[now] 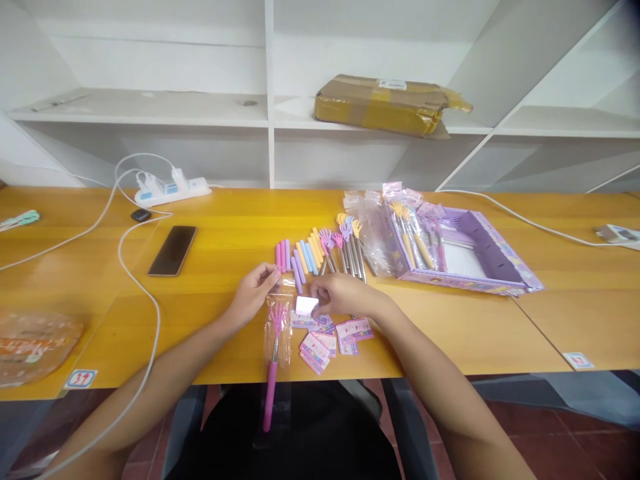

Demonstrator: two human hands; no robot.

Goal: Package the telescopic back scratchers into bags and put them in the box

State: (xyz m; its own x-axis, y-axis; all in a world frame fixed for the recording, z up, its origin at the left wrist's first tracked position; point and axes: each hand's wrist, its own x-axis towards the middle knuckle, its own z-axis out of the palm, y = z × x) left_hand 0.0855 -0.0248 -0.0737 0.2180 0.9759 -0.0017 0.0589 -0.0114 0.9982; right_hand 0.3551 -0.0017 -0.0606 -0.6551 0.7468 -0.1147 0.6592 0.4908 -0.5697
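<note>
My left hand [255, 291] pinches the top of a clear plastic bag [286, 337]. Inside the bag lies a pink back scratcher [271, 393] with a hand-shaped head and metal shaft, its handle reaching past the table's front edge. Between the closed fingers of my right hand [339, 293] is a small card [306, 305], its pale face up, just right of the bag's mouth. Several printed cards [315, 352] lie loosely below that hand. Beyond my hands are coloured handle sleeves [283, 256] and metal-shafted scratchers [353, 250] with coloured heads, partly hidden by my right hand.
A purple display box [500, 250] at right bears bagged scratchers [417, 240]. At left are a phone [173, 251], a power strip [173, 191], a white cable [159, 313] and a clear package [37, 347]. A taped carton [380, 103] sits on the shelf.
</note>
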